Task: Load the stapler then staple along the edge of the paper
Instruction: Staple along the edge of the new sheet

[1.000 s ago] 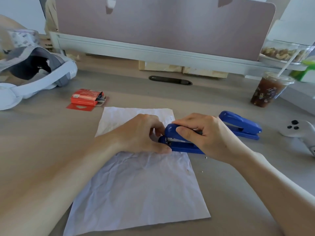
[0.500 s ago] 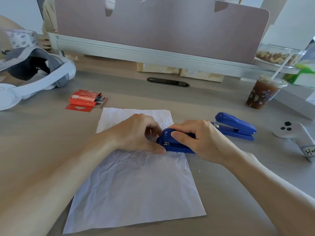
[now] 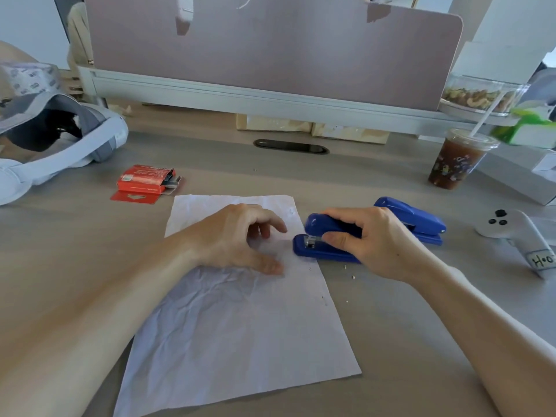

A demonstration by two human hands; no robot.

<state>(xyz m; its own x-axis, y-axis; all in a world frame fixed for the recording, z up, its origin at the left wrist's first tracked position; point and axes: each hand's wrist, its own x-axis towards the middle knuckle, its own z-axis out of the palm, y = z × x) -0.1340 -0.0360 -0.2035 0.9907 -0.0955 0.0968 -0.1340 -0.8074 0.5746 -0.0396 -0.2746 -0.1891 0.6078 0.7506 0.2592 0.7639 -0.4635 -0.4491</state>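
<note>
A white VR headset (image 3: pixel 60 152) lies far left on the tabletop (image 3: pixel 75 251). An iced drink cup (image 3: pixel 454 164) with a straw stands far right, a white controller (image 3: pixel 517 236) near it, and a second blue stapler (image 3: pixel 418 221) between.

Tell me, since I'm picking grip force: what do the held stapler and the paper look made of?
Stapler: likely glossy blue plastic, given the soft highlights, with bright metal at its mouth. Paper: thin matte white sheet, heavily creased.

a: counted 2 blue staplers (image 3: pixel 323 236) (image 3: pixel 415 219), 1 sheet of paper (image 3: pixel 240 326), 1 red staple box (image 3: pixel 141 180)?
b: yes. also 2 hands (image 3: pixel 240 239) (image 3: pixel 382 242), 1 iced drink cup (image 3: pixel 454 164), 1 white controller (image 3: pixel 517 233), 1 headset (image 3: pixel 45 152).
</note>
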